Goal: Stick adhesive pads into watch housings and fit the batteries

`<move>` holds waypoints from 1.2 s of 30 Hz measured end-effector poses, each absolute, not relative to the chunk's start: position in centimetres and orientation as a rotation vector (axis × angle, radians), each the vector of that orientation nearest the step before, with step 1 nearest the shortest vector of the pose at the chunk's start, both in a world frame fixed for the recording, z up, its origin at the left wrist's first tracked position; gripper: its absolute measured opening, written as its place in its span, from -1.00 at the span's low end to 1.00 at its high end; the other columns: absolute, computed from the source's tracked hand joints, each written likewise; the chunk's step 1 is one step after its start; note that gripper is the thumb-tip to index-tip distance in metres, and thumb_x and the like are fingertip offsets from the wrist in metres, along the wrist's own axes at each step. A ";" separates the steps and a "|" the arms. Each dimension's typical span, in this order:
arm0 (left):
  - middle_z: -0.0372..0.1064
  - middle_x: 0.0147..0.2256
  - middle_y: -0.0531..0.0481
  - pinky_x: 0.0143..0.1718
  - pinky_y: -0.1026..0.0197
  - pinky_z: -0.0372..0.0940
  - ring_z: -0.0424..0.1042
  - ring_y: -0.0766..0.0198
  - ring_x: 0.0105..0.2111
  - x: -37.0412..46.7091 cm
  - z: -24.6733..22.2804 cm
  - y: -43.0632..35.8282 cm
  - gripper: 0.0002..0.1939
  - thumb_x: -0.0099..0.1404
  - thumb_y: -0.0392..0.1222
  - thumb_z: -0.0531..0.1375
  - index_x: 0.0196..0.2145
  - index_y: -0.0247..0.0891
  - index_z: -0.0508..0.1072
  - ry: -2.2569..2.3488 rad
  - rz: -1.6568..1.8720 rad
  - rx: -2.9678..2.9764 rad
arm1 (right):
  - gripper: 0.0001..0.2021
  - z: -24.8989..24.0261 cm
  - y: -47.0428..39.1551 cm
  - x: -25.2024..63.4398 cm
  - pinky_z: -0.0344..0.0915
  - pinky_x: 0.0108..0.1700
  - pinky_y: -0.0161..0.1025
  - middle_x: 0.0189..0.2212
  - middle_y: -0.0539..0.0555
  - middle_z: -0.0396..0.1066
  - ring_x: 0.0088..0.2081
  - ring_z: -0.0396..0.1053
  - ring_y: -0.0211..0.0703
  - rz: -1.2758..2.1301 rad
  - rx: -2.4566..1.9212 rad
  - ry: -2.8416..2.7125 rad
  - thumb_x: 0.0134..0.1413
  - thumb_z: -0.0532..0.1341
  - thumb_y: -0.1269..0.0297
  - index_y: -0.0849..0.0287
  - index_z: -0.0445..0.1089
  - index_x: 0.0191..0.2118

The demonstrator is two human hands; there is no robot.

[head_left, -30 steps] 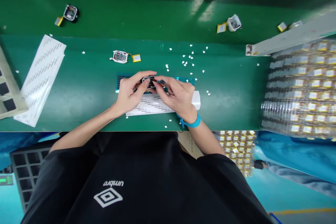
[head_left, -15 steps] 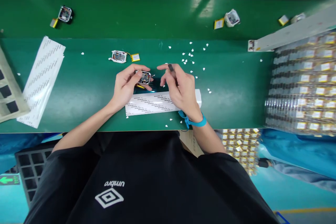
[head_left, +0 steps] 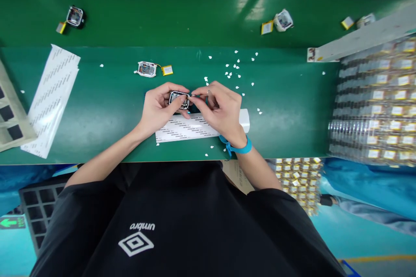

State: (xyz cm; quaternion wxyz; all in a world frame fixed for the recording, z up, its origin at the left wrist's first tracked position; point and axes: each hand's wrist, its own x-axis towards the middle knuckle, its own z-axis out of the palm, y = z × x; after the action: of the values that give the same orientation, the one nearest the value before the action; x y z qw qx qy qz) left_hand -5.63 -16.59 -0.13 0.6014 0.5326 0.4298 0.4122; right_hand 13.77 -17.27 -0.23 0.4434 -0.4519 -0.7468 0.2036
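Observation:
My left hand (head_left: 158, 106) is closed around an opened watch case (head_left: 174, 96) with a circuit board showing inside, its thumb lying across the board. My right hand (head_left: 221, 106) meets the case at its right edge, thumb and forefinger pinched together. Whatever is between those fingertips is too small to make out. A slim tool, mostly hidden, appears tucked in the curled fingers of that hand. Beneath both hands lies a white printed liner strip (head_left: 191, 128). Just beyond them sits another open white watch case (head_left: 147, 69), wired to a yellow-edged battery (head_left: 167, 70).
Small white stickers (head_left: 236, 67) are scattered right of centre. More liner sheets (head_left: 53, 95) lie at left beside a tray (head_left: 13, 117). Stacked clear trays of batteries (head_left: 377, 108) stand at right under a metal bar (head_left: 360, 39). Watch cases (head_left: 284, 20) sit on the far green belt.
My right hand has closed in on the watch case, its fingertips now pinched at the edge. The left thumb has shifted over the board. Cases on the far belt have slid slightly left.

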 end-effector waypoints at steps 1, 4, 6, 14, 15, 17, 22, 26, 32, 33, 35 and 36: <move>0.61 -0.33 0.02 -0.45 0.22 0.61 0.66 0.23 -0.48 -5.6 -0.2 -16.6 -0.64 0.35 0.14 0.38 -0.13 -0.20 0.53 0.992 0.953 1.224 | -0.87 -0.3 -17.3 13.7 0.33 -0.39 -0.26 -0.44 -0.07 0.44 -0.49 0.31 -0.32 0.480 -1.125 -1.865 0.42 0.27 0.22 0.10 0.56 -0.13; 0.64 -0.31 0.01 -0.46 0.21 0.61 0.66 0.23 -0.50 -5.6 0.0 -16.7 -0.64 0.35 0.13 0.39 -0.13 -0.20 0.52 0.977 0.954 1.190 | -0.83 -0.5 -17.4 13.6 0.38 -0.37 -0.25 -0.38 -0.04 0.50 -0.47 0.36 -0.30 0.441 -1.128 -1.903 0.44 0.22 0.33 0.09 0.58 -0.02; 0.65 -0.31 0.00 -0.47 0.21 0.61 0.65 0.24 -0.51 -5.5 0.2 -16.7 -0.64 0.33 0.12 0.40 -0.15 -0.21 0.53 0.958 0.965 1.169 | -0.78 -0.8 -17.3 13.6 0.42 -0.34 -0.27 -0.35 -0.03 0.54 -0.43 0.42 -0.29 0.432 -1.106 -1.914 0.44 0.19 0.40 0.10 0.57 0.02; 0.66 -0.36 0.03 -0.50 0.23 0.59 0.64 0.23 -0.54 -5.5 0.3 -16.7 -0.58 0.27 0.19 0.43 -0.18 -0.20 0.55 0.968 0.968 1.155 | -0.64 -1.8 -17.2 13.9 0.51 -0.30 -0.32 -0.20 -0.01 0.66 -0.31 0.58 -0.28 0.344 -1.047 -2.025 0.41 0.09 0.46 0.11 0.53 0.14; 0.66 -0.36 0.03 -0.50 0.24 0.59 0.64 0.23 -0.54 -5.5 0.3 -16.7 -0.57 0.27 0.20 0.43 -0.18 -0.21 0.56 0.967 0.965 1.158 | -0.63 -1.8 -17.2 14.0 0.51 -0.30 -0.33 -0.20 -0.01 0.67 -0.32 0.59 -0.28 0.327 -1.043 -2.043 0.40 0.09 0.47 0.12 0.54 0.14; 0.65 -0.37 0.03 -0.50 0.26 0.59 0.64 0.24 -0.54 -5.6 0.2 -16.6 -0.57 0.27 0.19 0.43 -0.18 -0.22 0.56 0.953 0.973 1.160 | -0.64 -1.9 -17.1 14.1 0.51 -0.31 -0.35 -0.20 -0.02 0.68 -0.33 0.59 -0.29 0.291 -1.029 -2.058 0.38 0.09 0.48 0.14 0.55 0.13; 0.63 -0.40 0.04 -0.52 0.29 0.57 0.61 0.29 -0.58 -5.5 0.4 -16.6 -0.62 0.29 0.12 0.43 -0.19 -0.26 0.56 0.954 0.982 1.142 | -0.65 -1.7 -17.0 14.1 0.54 -0.28 -0.35 -0.16 -0.03 0.69 -0.29 0.62 -0.27 0.273 -1.017 -1.994 0.36 0.12 0.49 0.14 0.54 0.11; 0.64 -0.39 0.00 -0.52 0.29 0.58 0.59 0.31 -0.59 -5.3 0.9 -16.8 -0.63 0.27 0.08 0.45 -0.21 -0.29 0.56 0.967 0.986 1.090 | -0.62 -1.2 -16.7 14.4 0.61 -0.09 -0.23 -0.01 -0.02 0.65 -0.16 0.64 -0.21 0.376 -1.086 -1.858 0.44 0.08 0.47 0.03 0.49 0.19; 0.64 -0.38 0.00 -0.51 0.26 0.59 0.59 0.30 -0.59 -5.3 0.9 -16.8 -0.61 0.25 0.11 0.46 -0.21 -0.26 0.55 0.999 0.997 1.089 | -0.54 -0.7 -16.3 14.8 0.55 0.24 0.02 0.25 0.00 0.49 0.25 0.50 -0.01 0.432 -1.128 -1.818 0.46 0.03 0.47 -0.08 0.39 0.30; 0.65 -0.38 0.01 -0.51 0.26 0.59 0.59 0.30 -0.59 -5.3 0.8 -16.8 -0.60 0.26 0.12 0.46 -0.20 -0.25 0.55 0.996 0.994 1.095 | -0.52 -0.8 -16.3 14.8 0.55 0.24 0.02 0.24 -0.02 0.51 0.25 0.49 -0.02 0.439 -1.080 -1.872 0.45 0.04 0.49 -0.08 0.40 0.30; 0.64 -0.38 0.04 -0.52 0.25 0.58 0.59 0.30 -0.60 -5.5 0.5 -16.7 -0.59 0.27 0.15 0.44 -0.18 -0.22 0.53 0.977 0.994 1.106 | -0.54 -1.0 -16.4 14.8 0.60 0.15 -0.06 0.19 -0.03 0.55 0.20 0.55 -0.08 0.449 -0.996 -1.992 0.41 0.07 0.52 -0.04 0.45 0.25; 0.64 -0.40 0.05 -0.54 0.25 0.57 0.58 0.29 -0.61 -5.5 0.3 -16.7 -0.59 0.27 0.15 0.44 -0.17 -0.21 0.52 0.962 0.999 1.109 | -0.56 -1.2 -16.5 14.8 0.63 0.07 -0.13 0.16 -0.03 0.58 0.15 0.58 -0.10 0.442 -0.976 -2.040 0.41 0.09 0.51 -0.01 0.47 0.23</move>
State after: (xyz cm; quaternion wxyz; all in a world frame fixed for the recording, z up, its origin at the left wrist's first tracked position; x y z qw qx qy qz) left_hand -5.51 -16.66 0.32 0.6310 0.4846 0.4203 0.4362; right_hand 14.75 -16.46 -1.17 0.4065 -0.3872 -0.8087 0.1754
